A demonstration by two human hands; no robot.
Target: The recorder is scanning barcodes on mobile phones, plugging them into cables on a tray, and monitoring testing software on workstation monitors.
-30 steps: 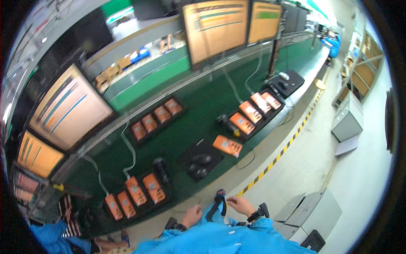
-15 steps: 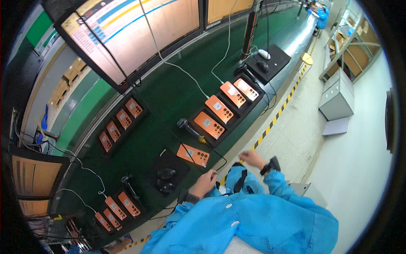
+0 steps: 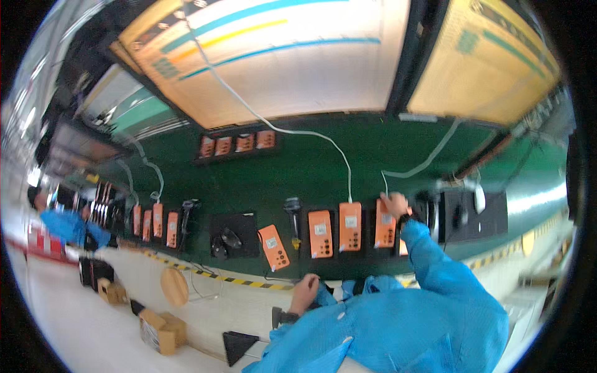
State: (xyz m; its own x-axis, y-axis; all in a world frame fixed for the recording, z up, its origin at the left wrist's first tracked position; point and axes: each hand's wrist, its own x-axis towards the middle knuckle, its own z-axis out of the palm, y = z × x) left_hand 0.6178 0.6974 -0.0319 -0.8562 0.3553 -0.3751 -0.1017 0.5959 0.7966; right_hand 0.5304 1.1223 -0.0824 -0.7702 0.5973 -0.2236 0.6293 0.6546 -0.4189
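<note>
Three orange phones lie plainly visible side by side in the near row on my green desk (image 3: pixel 298 168), backs up, and a fourth (image 3: pixel 403 248) is mostly covered by the blue sleeve (image 3: pixel 429 255). From where I sit, I have the right hand (image 3: pixel 396 204) over the top end of the third phone (image 3: pixel 384 227), where a white cable (image 3: pixel 418 171) comes down. Its fingers are bent, but I cannot tell whether that grip is clenched on the plug or only resting there. A second cable (image 3: pixel 341 149) runs to the top of the middle phone (image 3: pixel 350 227).

I see the left hand (image 3: pixel 305 293) low by the front edge, apart from the phones. Its fingers curl inward; I cannot tell whether that grip holds anything. Near it, a loose phone (image 3: pixel 273 247) lies tilted, between a black mat (image 3: pixel 245 221) and a black handheld tool (image 3: pixel 291 214). Behind everything, I have a large screen (image 3: pixel 298 71).
</note>
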